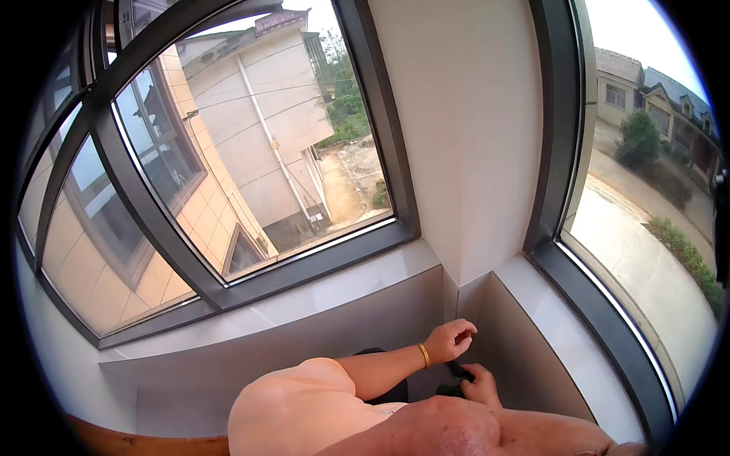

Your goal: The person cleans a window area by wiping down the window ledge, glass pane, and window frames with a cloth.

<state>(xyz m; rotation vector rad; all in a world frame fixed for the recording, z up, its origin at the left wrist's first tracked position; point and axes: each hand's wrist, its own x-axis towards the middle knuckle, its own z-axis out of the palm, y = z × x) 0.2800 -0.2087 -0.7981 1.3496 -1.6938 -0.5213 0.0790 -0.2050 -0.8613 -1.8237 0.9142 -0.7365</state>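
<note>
My left hand, with a gold bracelet at its wrist, is raised in front of the grey corner panels. Its fingers are loosely bent and apart, and nothing shows between them. Just below it, my right hand has its fingers closed on a dark, narrow object. That object is small and partly covered, so its kind is unclear. A peach sleeve covers my upper left arm, and something black lies beneath the left forearm.
Grey panels form a corner below a pale sill. Dark-framed windows stand left and right of a white pillar. Buildings and a paved yard show outside. A brown wooden edge runs along the lower left.
</note>
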